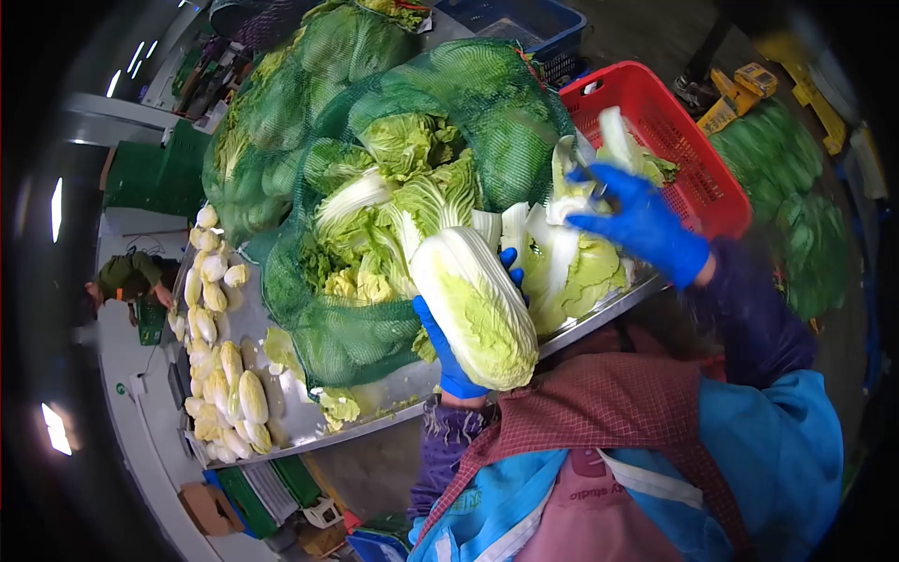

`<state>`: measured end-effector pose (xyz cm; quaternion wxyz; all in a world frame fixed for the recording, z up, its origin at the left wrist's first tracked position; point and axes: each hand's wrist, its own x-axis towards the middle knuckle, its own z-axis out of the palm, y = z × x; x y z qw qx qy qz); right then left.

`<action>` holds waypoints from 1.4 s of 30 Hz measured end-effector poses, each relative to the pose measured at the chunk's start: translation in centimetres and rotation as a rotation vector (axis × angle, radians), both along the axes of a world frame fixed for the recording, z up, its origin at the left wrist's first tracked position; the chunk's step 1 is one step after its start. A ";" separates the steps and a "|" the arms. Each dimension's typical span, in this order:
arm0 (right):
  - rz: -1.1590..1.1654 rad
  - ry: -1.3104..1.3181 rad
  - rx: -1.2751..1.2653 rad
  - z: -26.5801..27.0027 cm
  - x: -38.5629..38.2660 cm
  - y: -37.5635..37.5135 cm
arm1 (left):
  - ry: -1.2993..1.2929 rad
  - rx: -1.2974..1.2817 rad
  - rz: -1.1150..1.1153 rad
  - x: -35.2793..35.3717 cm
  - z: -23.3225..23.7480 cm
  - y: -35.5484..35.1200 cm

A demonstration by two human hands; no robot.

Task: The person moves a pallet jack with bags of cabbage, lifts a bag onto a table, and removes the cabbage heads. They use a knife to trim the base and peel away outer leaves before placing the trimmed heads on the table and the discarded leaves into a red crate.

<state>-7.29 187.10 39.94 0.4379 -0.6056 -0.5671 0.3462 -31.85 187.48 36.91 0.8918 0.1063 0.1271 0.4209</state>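
Note:
A trimmed napa cabbage (476, 309), white with pale yellow-green leaves, rests in my left hand (448, 354), whose blue-gloved fingers wrap round it from below and behind. My right hand (646, 223), also in a blue glove, is at the red crate's near side. Its thumb and fingers are spread around loose cabbage leaves (566, 192), partly hiding them. More torn leaves (559, 267) lie on the metal table under that hand. Behind the held head, an open green mesh sack (351, 342) is full of leafy napa cabbages (440, 192).
A red plastic crate (719, 192) stands at the right and a blue crate (552, 28) at the back. Trimmed cabbages (220, 375) are piled along the left end of the metal table (300, 417). Full mesh sacks (295, 103) stand behind. Another person (131, 273) is far left.

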 end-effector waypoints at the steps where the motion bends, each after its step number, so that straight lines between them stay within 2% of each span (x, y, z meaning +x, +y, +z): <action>1: 0.193 0.202 -0.074 0.1 -1.5 -0.2 | 0.002 0.001 0.003 -0.3 -0.5 -0.1; 2: 0.285 0.611 -0.111 0.3 -3.8 -1.1 | 0.112 -0.025 0.076 -0.8 -1.4 -0.2; 3: 0.363 0.560 -0.251 1.5 -4.8 -1.2 | 0.221 -0.052 0.148 -0.7 -0.8 -0.2; 4: 0.363 0.554 -0.197 0.9 -6.0 -1.0 | 0.455 0.013 0.136 -1.0 0.5 -0.9; 6: 0.365 0.544 -0.143 -0.4 -7.1 -0.7 | 0.529 0.083 0.168 -1.6 -0.6 -0.4; 8: 0.308 0.648 -0.201 -0.7 -7.4 -0.4 | 0.547 0.104 0.210 -1.6 -0.8 0.2; 9: 0.313 0.644 -0.207 -0.5 -7.4 -0.4 | 0.695 0.254 0.267 -1.1 -0.8 0.4; 10: 0.330 0.499 -0.258 0.1 -7.4 -0.5 | 0.845 0.401 0.321 -1.0 -0.9 0.3; 11: 0.350 0.351 -0.303 0.4 -7.3 -0.3 | 0.845 0.395 0.330 -1.4 -1.2 0.1; 13: 0.340 0.303 -0.221 -1.5 -7.1 0.4 | 0.684 0.033 0.213 -2.5 -2.3 -0.1; 14: 0.288 0.560 -0.235 -1.7 -7.1 0.6 | 0.624 -0.076 0.182 -3.0 -2.6 -0.4; 15: 0.252 0.551 -0.214 -1.4 -6.8 1.3 | 0.621 -0.081 0.187 -3.2 -1.9 -0.4; 17: 0.318 0.502 -0.175 0.2 -5.1 3.0 | 0.305 -0.186 -0.003 -3.7 0.5 -0.4; 18: 0.275 0.422 -0.066 -0.4 -4.5 4.0 | 0.136 -0.251 -0.032 -3.5 0.8 -0.6; 19: 0.234 0.345 0.043 -1.1 -3.7 4.8 | 0.135 -0.250 -0.015 -3.4 0.5 -0.8; 20: 0.161 0.300 -0.006 -1.4 -3.1 5.5 | -0.071 -0.175 -0.074 -3.3 0.2 -0.8; 21: 0.086 0.253 -0.052 -1.7 -2.3 6.1 | -0.135 -0.197 -0.098 -3.4 1.4 -0.3; 22: -0.041 -0.017 -0.015 -3.4 -1.3 6.5 | -0.197 -0.220 -0.123 -3.6 2.6 0.1; 23: -0.024 -0.018 -0.011 -2.6 -2.0 6.5 | -0.187 -0.262 -0.129 -4.7 2.4 0.8; 25: -0.066 -0.631 0.331 -0.4 -3.8 5.1 | -0.281 -0.227 -0.086 -6.4 1.8 1.6; 26: -0.051 -0.655 0.427 -0.8 -4.8 4.9 | -0.284 -0.217 -0.068 -6.9 2.1 1.7; 28: 0.137 -0.014 -0.045 1.0 -8.4 3.5 | -0.319 -0.178 0.034 -7.9 3.0 1.9; 29: 0.309 0.131 -0.141 1.4 -10.0 3.1 | -0.322 -0.160 0.056 -8.5 2.7 2.1; 30: 0.441 0.485 -0.226 1.7 -11.9 2.5 | -0.250 -0.055 0.077 -9.1 2.1 2.4; 31: 0.541 0.564 -0.383 3.1 -13.4 2.2 | -0.170 0.055 0.114 -10.2 1.7 2.7; 33: 0.649 0.705 -0.252 3.9 -16.8 2.3 | 0.178 -0.021 0.325 -11.8 3.0 2.7; 35: 0.579 0.755 -0.344 4.2 -18.7 3.5 | 0.337 0.282 0.521 -12.7 5.3 2.5; 36: 0.582 0.730 -0.376 5.4 -20.1 3.9 | 0.343 0.294 0.566 -13.4 5.0 2.4; 37: 0.585 0.706 -0.407 6.5 -21.5 4.4 | 0.255 0.166 0.546 -14.0 4.1 2.2; 39: 0.681 0.768 -0.244 5.6 -24.3 4.7 | 0.013 -0.053 0.525 -15.9 3.2 2.1; 41: 0.742 0.529 -0.493 6.9 -25.1 5.9 | 0.036 -0.066 0.575 -19.2 4.0 2.7; 42: 0.730 0.517 -0.383 6.8 -25.6 6.0 | 0.114 0.000 0.602 -21.6 4.2 3.4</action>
